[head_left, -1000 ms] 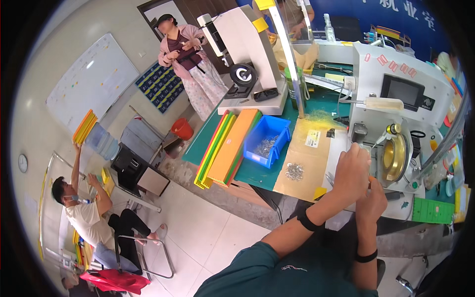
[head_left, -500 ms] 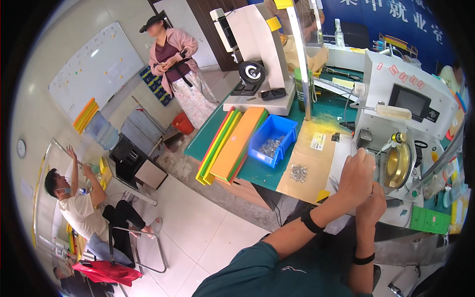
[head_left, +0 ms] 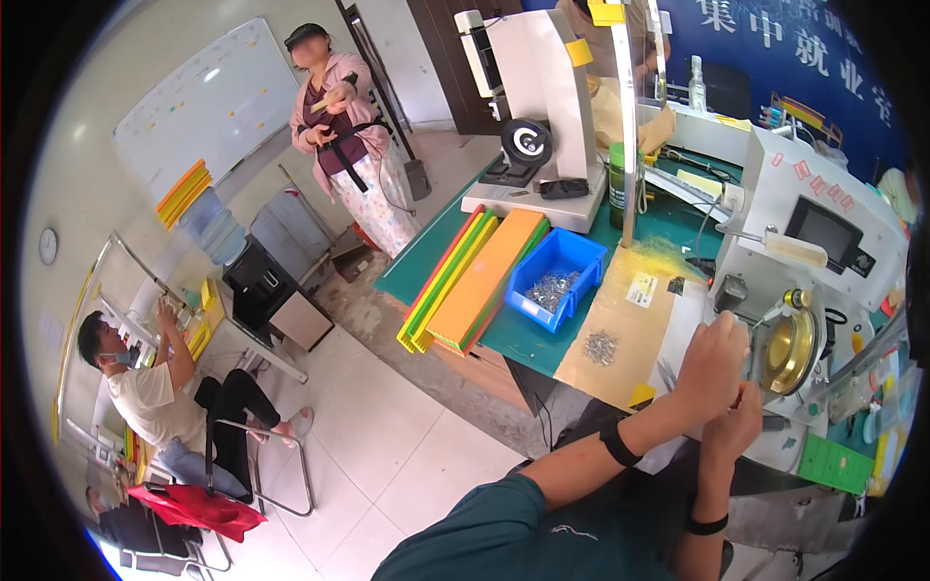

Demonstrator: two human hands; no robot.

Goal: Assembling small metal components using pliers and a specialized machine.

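My left hand [head_left: 715, 363] is closed, its fingers curled in front of the white machine [head_left: 765, 218] with the round brass-coloured part [head_left: 790, 347]. What it may hold is hidden behind the fingers. Just below and nearer to me, my right hand [head_left: 734, 426] is closed in a pinch; a tiny orange spot shows at its fingertips, too small to name. A pair of tweezers [head_left: 666, 376] lies beside my left hand. Left of them, a pile of small metal pieces [head_left: 601, 348] rests on brown paper [head_left: 620, 308]. More such pieces fill a blue bin [head_left: 523, 302].
Orange, yellow and green trays [head_left: 489, 281] are stacked left of the bin. A grey-white instrument [head_left: 542, 107] stands behind them. A green tray [head_left: 835, 465] lies at the right. One person [head_left: 344, 136] stands at the far left; another [head_left: 155, 407] sits on a chair.
The whole view has shifted slightly, moving the bench rightward and down in the picture. My hands stay close together, fingers closed. The seated person's raised arm has come down.
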